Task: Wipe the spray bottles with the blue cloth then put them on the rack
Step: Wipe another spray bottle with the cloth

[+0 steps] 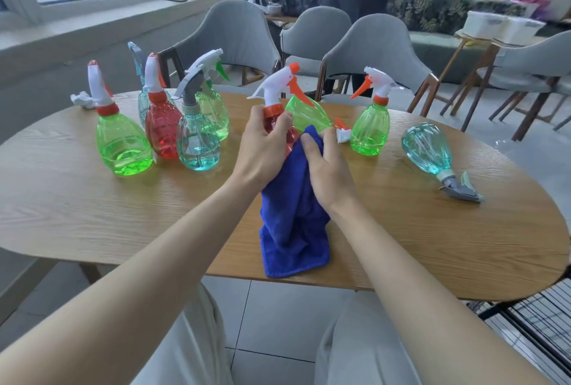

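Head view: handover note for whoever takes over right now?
Left hand grips the red bottle by its neck; right hand holds the blue cloth against it, mid-wipe.
On the table: a cluster of five upright at left, a green bottle upright at right, a second green bottle and a teal bottle lying down.
The rack shows no bottles. Left: wipe and rack all nine.

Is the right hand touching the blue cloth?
Touching. The head view shows the right hand with its fingers curled over the top of the blue cloth, holding it against the red bottle.
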`<state>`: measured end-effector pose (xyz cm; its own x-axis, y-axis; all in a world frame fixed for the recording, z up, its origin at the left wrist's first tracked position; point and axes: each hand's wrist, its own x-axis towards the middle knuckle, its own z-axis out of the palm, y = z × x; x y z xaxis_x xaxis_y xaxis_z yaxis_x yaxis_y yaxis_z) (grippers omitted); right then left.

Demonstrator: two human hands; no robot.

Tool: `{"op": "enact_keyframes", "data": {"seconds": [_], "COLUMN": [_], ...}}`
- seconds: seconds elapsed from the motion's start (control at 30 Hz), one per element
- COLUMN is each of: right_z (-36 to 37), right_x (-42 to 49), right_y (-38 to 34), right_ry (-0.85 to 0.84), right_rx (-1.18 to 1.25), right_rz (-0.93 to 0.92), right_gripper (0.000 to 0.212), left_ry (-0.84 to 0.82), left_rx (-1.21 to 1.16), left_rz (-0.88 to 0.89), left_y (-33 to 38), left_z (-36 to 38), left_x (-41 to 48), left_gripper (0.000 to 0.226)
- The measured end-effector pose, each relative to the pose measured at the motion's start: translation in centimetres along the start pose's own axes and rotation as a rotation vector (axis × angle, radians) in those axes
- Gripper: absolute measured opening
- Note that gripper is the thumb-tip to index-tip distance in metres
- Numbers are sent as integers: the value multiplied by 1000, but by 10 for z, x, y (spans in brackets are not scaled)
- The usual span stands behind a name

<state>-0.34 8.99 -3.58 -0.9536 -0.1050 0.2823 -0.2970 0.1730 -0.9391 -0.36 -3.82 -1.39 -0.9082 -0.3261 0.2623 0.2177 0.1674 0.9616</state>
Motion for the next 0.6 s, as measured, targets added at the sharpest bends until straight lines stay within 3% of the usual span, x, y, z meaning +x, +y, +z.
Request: {"op": "enact_keyframes", "data": {"seconds": [0.13,0.23,0.4,0.47,0.6], "right_z": [-10,-15,-16,-11,-6], "right_x": [10,10,14,21,27], "right_y": [15,3,-22,-19,-16], "right_ry": [136,267,178,133,94], "right_rx": [54,253,47,-37,-85], "right_rz": [181,140,-130,-116,-58], "right_gripper": [27,25,15,8,19], "left_ry": [-40,-46,-113,-166,-255], "left_rx": [21,74,201,183,131], "left_rz": [30,33,45,59,58], "left_y": [0,-3,-11,-10,-6], "left_z": [-2,-5,-10,-8,-7], "left_x": [-3,0,-2,-6,-12], "left_gripper": [25,24,23,25,23]}}
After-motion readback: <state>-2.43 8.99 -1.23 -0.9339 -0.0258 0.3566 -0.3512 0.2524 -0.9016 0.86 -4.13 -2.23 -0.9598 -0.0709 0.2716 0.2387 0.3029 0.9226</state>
